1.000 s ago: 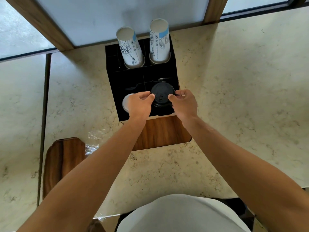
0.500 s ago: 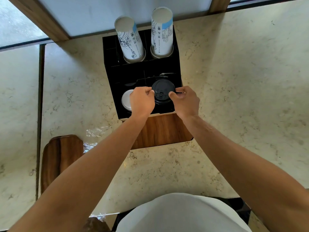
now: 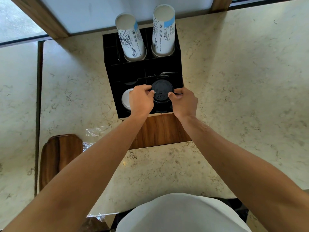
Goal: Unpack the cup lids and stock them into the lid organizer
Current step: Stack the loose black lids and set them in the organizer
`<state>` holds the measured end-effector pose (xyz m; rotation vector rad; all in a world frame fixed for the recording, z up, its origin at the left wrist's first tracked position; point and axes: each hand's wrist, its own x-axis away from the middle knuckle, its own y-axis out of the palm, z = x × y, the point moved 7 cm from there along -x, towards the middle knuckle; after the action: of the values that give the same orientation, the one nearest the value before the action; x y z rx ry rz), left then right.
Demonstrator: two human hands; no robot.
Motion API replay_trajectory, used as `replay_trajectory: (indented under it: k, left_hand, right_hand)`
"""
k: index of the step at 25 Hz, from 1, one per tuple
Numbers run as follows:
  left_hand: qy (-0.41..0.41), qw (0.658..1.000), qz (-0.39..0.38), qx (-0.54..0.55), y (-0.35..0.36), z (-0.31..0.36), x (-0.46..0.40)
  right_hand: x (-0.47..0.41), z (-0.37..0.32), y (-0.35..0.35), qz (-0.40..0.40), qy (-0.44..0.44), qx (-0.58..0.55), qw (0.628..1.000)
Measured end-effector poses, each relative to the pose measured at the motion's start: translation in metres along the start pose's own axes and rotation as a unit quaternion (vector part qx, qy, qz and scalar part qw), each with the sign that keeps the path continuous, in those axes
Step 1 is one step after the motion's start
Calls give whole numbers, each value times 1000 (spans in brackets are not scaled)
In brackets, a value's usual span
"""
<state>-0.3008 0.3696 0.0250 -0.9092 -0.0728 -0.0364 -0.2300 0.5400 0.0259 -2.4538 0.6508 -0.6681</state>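
Note:
A black lid organizer (image 3: 142,74) with a wooden front stands on the marble counter. A stack of black cup lids (image 3: 161,91) sits in its front right slot. My left hand (image 3: 140,101) grips the stack's left edge and my right hand (image 3: 184,102) grips its right edge. White lids (image 3: 125,98) fill the front left slot, partly hidden behind my left hand.
Two stacks of printed paper cups (image 3: 130,39) (image 3: 163,32) stand upside down in the organizer's back slots. Crumpled clear plastic wrap (image 3: 93,133) lies left of the organizer. A wooden board (image 3: 60,154) lies at the near left. A window frame runs along the counter's far edge.
Both hands stay on the black lids. The stack has sunk slightly deeper into the slot, and my view has shifted a little.

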Motion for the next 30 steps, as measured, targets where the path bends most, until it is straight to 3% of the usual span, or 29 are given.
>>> replay_trajectory:
  k: [26, 30]
  left_hand:
    - [-5, 993, -32, 110, 7, -27, -4]
    - [-20, 991, -2, 135, -5, -33, 8]
  right_hand:
    - [4, 3, 1, -31, 6, 8, 999]
    - [12, 10, -4, -29, -9, -18, 999]
